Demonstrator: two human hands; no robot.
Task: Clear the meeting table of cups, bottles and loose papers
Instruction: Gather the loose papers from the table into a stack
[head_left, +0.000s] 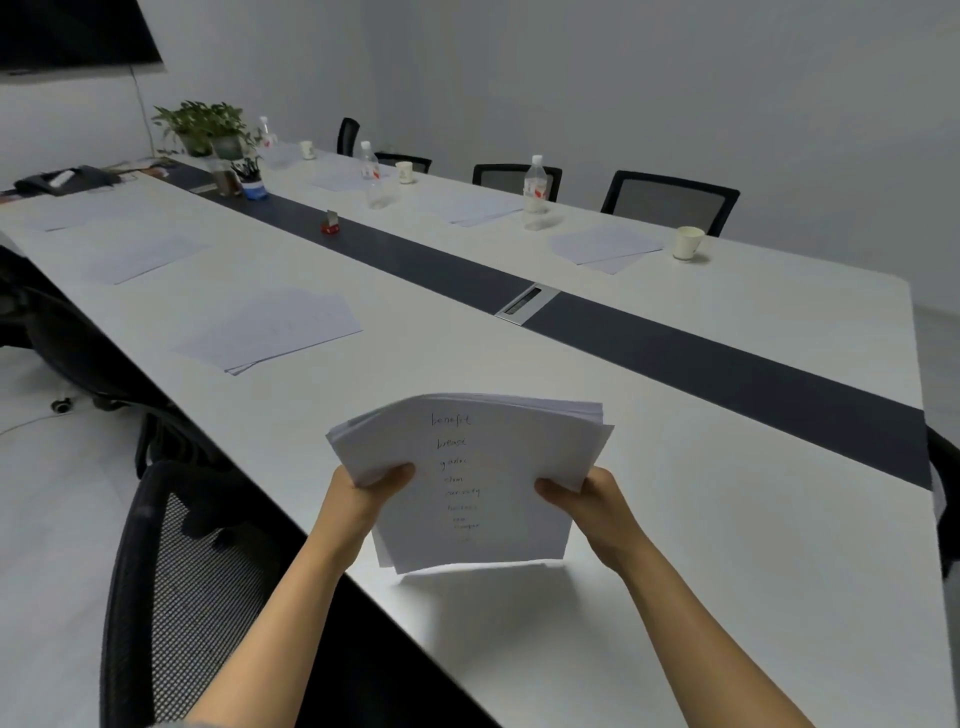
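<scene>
Head view: white paper stack with handwritten lines on the top sheet (478, 478) is held up over the near end of the long white meeting table (727, 545), tilted toward the camera, shadow on the tabletop under its lower edge. Left hand (371, 491) grips the stack's left edge, thumb on top, fingers hidden underneath. Right hand (582, 499) grips the right edge the same way, thumb on top. The stack sits between the two hands, most of the sheets fanning up and away past the thumbs, far corners a bit splayed. Still on the table: loose white sheets on the left side (270, 330), more sheets further up that side (143, 257), a fanned paper pile on the right side (605, 247) just beside a white paper cup (688, 242). Clear plastic bottle with white cap (535, 184) stands upright near more sheets (478, 210); a second clear bottle (369, 166) sits near a second paper cup (405, 172); a third bottle (266, 134) and third cup (307, 149) at the far end. Dark grey centre strip (727, 364) runs down the table with a silver cable hatch (527, 301). Green potted plant (202, 124) at the far end. Black mesh office chair (171, 597) at the near left.
</scene>
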